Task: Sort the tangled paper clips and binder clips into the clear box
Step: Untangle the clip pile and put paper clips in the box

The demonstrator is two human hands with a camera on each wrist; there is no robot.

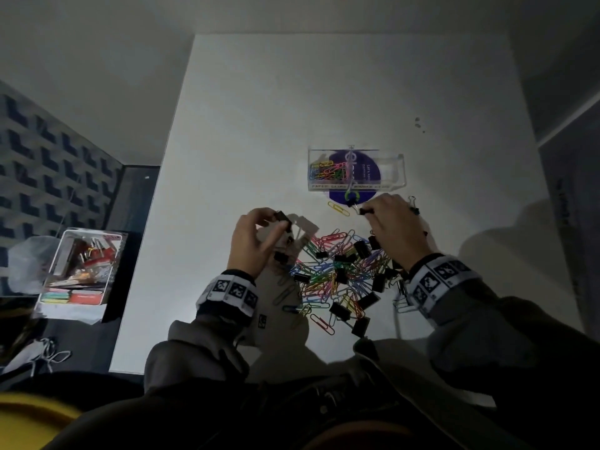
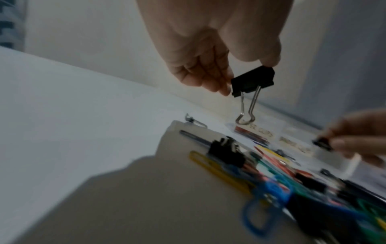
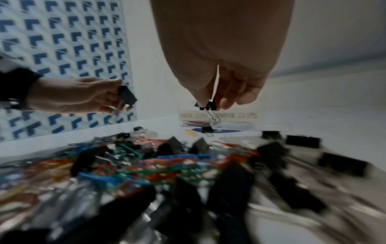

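**2 binder clips held up over the tangle**

Both hands are raised above the white table (image 1: 246,125), each with 1 black clip. The left hand (image 1: 253,241) pinches a binder clip (image 2: 252,81) between thumb and fingertips; in the left wrist view the clip's body sits at the fingertips and its 2 wire handles hang down toward the table. The other fingers curl loosely beside it.

The right hand (image 1: 394,222) pinches a smaller binder clip (image 3: 206,105) between thumb and forefinger, its wire loop pointing down, close to the near wall of the clear box (image 1: 394,172). The box lies at 12 o'clock from the pile, well inside the table edge, on a dark blue round card (image 1: 370,168). A divider splits it; the left compartment holds coloured paper clips (image 1: 326,170), and what the right compartment holds I cannot tell. Labels run along its front wall, too blurred to read with confidence.

The tangled pile (image 1: 341,271) of coloured paper clips and black binder clips spreads between the 2 wrists, touching neither hand. 1 yellow paper clip (image 1: 338,208) lies apart at 12 o'clock from the pile, just in front of the box. At 9 o'clock, off the table, stands a white tray of stationery (image 1: 78,271).
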